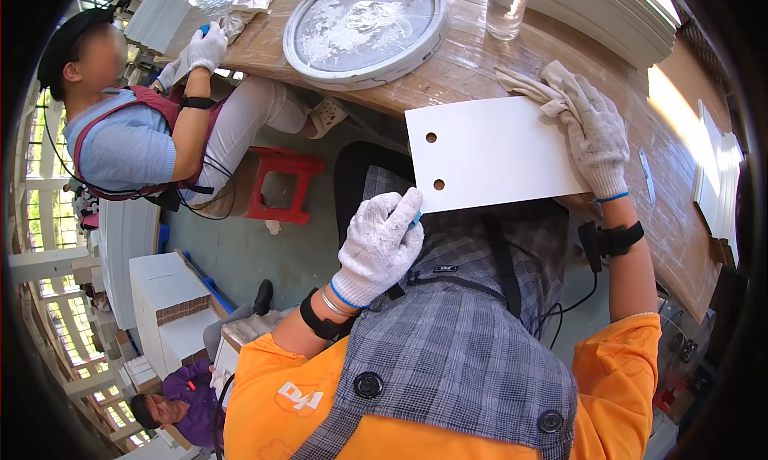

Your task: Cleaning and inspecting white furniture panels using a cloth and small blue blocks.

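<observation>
A white rectangular panel (500, 156) with two round holes near its left end lies tilted over my lap, close to the table edge. My left hand (380, 244), in a white knit glove, is closed at the panel's lower left corner. A small blue piece (416, 218) pokes out between its fingers; most of it is hidden. At the panel's right end is my gloved right hand (592, 132), with a crumpled beige rag (532, 88) bunched under its fingers. The rag touches the panel's upper right part.
On the brown wrapped table (460, 68) stand a round grey lid (316, 32) with white paste and a clear cup of liquid (506, 12). White panels (608, 16) are stacked at the back right. A co-worker (128, 132) sits left, near a red stool (280, 184); another person (188, 404) is lower left.
</observation>
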{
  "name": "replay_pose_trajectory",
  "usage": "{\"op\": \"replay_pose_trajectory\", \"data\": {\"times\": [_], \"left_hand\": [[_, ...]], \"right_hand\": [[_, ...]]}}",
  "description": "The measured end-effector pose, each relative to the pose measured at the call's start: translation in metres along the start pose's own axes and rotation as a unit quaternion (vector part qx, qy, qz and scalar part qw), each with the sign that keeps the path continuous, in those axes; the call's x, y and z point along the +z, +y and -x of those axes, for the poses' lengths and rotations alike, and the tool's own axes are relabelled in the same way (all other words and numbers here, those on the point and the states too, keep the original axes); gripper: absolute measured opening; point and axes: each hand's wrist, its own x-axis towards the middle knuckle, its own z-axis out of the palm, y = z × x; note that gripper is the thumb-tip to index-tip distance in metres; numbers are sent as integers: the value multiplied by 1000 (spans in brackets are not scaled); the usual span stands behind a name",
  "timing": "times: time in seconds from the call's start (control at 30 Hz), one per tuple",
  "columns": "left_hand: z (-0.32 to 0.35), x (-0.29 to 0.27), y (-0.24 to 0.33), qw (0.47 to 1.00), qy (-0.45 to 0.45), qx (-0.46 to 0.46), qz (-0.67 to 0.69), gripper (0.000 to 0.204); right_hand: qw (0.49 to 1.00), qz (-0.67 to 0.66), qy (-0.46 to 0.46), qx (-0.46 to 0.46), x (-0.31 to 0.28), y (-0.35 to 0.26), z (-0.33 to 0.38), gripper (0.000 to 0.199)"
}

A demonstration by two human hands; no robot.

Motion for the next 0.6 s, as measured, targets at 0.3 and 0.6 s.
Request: {"op": "replay_pose_trajectory", "data": {"times": [0.3, 0.6], "left_hand": [[-4, -2, 4, 1000, -9, 11, -9, 55], [-1, -2, 1, 1000, -8, 18, -19, 56]], "right_hand": [[1000, 2, -9, 2, 0, 0, -1, 49], [1000, 8, -7, 4, 0, 0, 0, 48]]}}
